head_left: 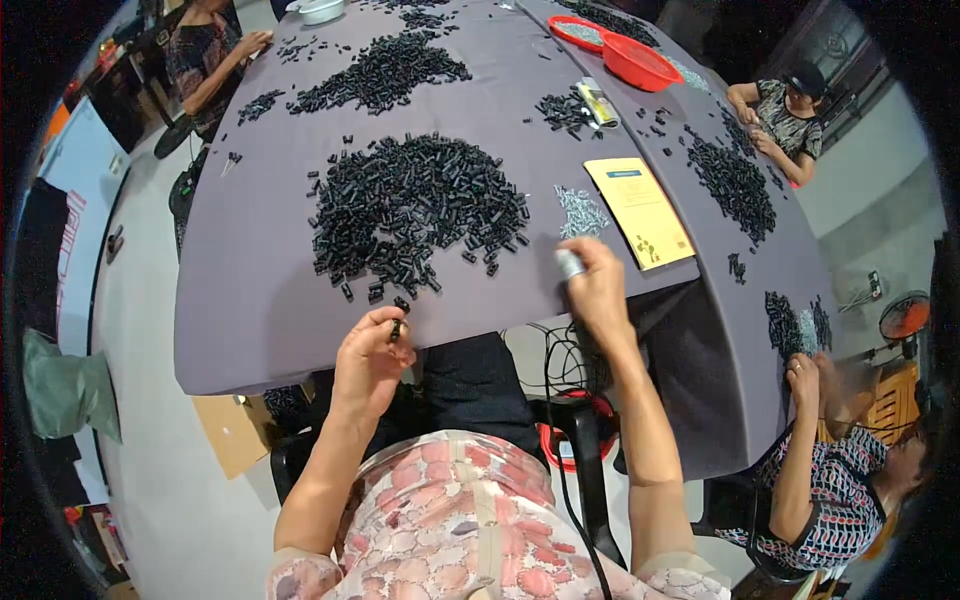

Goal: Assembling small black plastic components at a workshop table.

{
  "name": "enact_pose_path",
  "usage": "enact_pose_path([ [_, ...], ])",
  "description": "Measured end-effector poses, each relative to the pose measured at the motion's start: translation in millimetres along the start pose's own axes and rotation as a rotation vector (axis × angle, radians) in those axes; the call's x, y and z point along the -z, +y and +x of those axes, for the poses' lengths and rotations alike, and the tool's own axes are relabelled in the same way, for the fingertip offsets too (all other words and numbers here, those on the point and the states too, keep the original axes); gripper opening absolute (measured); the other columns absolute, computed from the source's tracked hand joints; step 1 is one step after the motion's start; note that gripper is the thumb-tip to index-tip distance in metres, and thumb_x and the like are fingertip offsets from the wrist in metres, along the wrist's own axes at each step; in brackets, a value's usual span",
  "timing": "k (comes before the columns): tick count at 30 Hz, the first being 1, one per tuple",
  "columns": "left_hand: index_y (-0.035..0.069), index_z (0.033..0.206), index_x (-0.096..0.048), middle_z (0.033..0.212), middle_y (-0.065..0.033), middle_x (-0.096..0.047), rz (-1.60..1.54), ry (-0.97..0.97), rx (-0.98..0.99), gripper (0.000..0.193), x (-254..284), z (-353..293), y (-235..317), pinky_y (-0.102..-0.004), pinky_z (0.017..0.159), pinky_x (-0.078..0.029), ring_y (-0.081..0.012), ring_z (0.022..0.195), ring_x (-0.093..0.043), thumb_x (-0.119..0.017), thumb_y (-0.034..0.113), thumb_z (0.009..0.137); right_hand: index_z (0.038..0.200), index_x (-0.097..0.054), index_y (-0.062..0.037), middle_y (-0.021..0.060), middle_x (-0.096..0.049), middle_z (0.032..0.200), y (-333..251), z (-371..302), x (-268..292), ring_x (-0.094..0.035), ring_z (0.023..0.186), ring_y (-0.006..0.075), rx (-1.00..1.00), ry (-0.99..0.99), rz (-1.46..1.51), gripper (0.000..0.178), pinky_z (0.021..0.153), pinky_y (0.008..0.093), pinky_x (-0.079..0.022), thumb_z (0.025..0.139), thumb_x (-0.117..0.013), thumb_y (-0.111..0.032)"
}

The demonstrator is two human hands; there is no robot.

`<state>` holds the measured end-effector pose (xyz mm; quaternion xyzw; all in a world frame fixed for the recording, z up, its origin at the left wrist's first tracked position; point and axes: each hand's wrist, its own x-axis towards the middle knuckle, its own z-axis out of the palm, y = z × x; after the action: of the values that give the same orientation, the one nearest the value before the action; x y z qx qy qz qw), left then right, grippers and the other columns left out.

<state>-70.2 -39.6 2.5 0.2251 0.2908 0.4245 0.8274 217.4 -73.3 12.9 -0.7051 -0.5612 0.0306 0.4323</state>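
Observation:
Near the table's front edge, my left hand (pixel 374 350) pinches a small black plastic part (pixel 396 328) between thumb and fingers. Just beyond it lies a broad heap of similar short black cylindrical parts (pixel 410 205), with a few loose ones at its near edge. My right hand (pixel 596 285) hovers by the table edge, right of the heap, its fingers drawn together. A pale grey-white piece or wrapping (pixel 570 263) shows at its fingertips; whether anything else is held is hidden. Beyond that hand lies a small pile of silver screws (pixel 582 212).
A yellow booklet (pixel 640 213) lies right of the screws. Farther off are another black heap (pixel 385 72), a red basin (pixel 640 64) and a white bowl (pixel 321 11). Co-workers sit at the right (pixel 840 490), far right (pixel 790 120) and far left (pixel 205 60). A black cable (pixel 560 470) hangs beside me.

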Motion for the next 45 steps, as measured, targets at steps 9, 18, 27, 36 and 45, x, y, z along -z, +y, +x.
enact_pose_path([
  [9, 0.007, 0.094, -0.054, 0.072, -0.0018, -0.05, 0.028, 0.018, 0.067, 0.014, -2.0, 1.1, 0.8, -0.0263, 0.053, -0.036, -0.0123, 0.06, -0.044, -0.052, 0.014, 0.082, 0.087, -0.06, -0.005, 0.013, -0.056, 0.085, 42.7, 20.4, -0.2, -0.052, 0.084, 0.0322, 0.134, 0.014, -0.332, 0.028, 0.074, 0.0401, -0.042, 0.063, -0.051, 0.007],
  [18, 0.007, 0.093, -0.054, 0.072, -0.0021, -0.05, 0.033, 0.018, 0.055, 0.013, -0.6, 1.5, 0.2, -0.0266, 0.052, -0.036, -0.0118, 0.058, -0.044, -0.052, 0.015, 0.083, 0.08, -0.06, -0.0048, 0.0117, -0.058, 0.083, 43.8, 21.6, 11.3, -0.053, 0.082, 0.0302, 0.146, -0.014, -0.23, 0.018, 0.072, 0.0385, -0.042, 0.067, -0.054, 0.005],
  [27, 0.004, 0.093, -0.053, 0.072, -0.005, -0.05, -0.036, 0.034, 0.036, 0.014, -1.9, -3.0, 2.9, -0.0269, 0.053, -0.038, -0.0128, 0.058, -0.045, -0.053, 0.015, 0.084, 0.085, -0.061, -0.0072, 0.011, -0.056, 0.082, 39.7, 28.5, 4.7, -0.051, 0.081, 0.0306, 0.245, -0.161, -0.389, 0.023, 0.074, 0.0396, -0.041, 0.066, -0.054, 0.004],
  [36, 0.006, 0.087, -0.05, 0.075, -0.0071, -0.047, -0.288, -0.028, 0.106, 0.006, 25.6, 0.6, 33.5, -0.0272, 0.051, -0.037, -0.0166, 0.062, -0.044, -0.049, 0.009, 0.081, 0.084, -0.06, -0.0023, 0.0167, -0.059, 0.086, 32.2, 35.6, 5.3, -0.052, 0.085, 0.0343, 0.203, -0.257, -0.41, 0.023, 0.077, 0.0411, -0.041, 0.066, -0.05, 0.007],
  [45, 0.002, 0.087, -0.054, 0.081, -0.0087, -0.049, -0.229, 0.071, -0.002, 0.014, 35.8, -5.4, 65.5, -0.0259, 0.057, -0.041, -0.0183, 0.068, -0.045, -0.047, 0.002, 0.075, 0.089, -0.048, -0.0019, 0.0162, -0.051, 0.084, 15.1, 14.7, -5.8, -0.049, 0.082, 0.036, 0.277, -0.167, -0.409, 0.022, 0.071, 0.0432, -0.04, 0.069, -0.044, 0.007],
])
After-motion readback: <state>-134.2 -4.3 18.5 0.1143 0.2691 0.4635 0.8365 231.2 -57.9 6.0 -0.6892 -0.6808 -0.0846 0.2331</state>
